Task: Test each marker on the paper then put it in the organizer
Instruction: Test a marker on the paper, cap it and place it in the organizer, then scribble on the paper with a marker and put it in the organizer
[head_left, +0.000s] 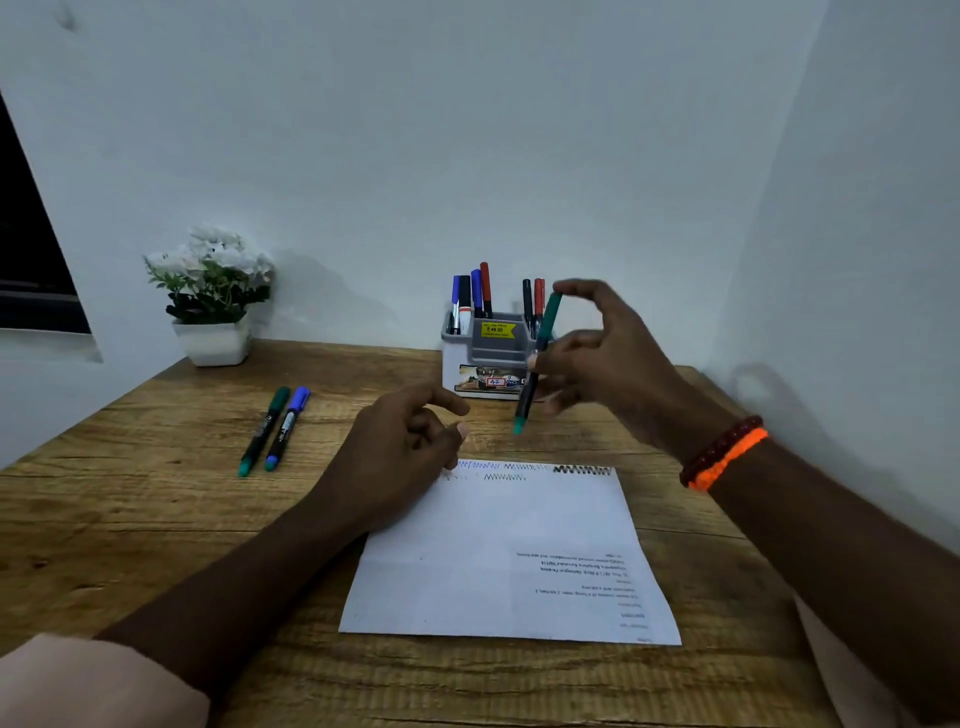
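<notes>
Right hand (597, 358) pinches a green-capped black marker (535, 364), nearly upright between thumb and fingertips; left hand (400, 457) loosely curled, holding nothing.

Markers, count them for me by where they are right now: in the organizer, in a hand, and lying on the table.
In the organizer: 7 markers
In the right hand: 1 green marker
Lying on the table: 2, a green one and a blue one
Total: 10
</notes>
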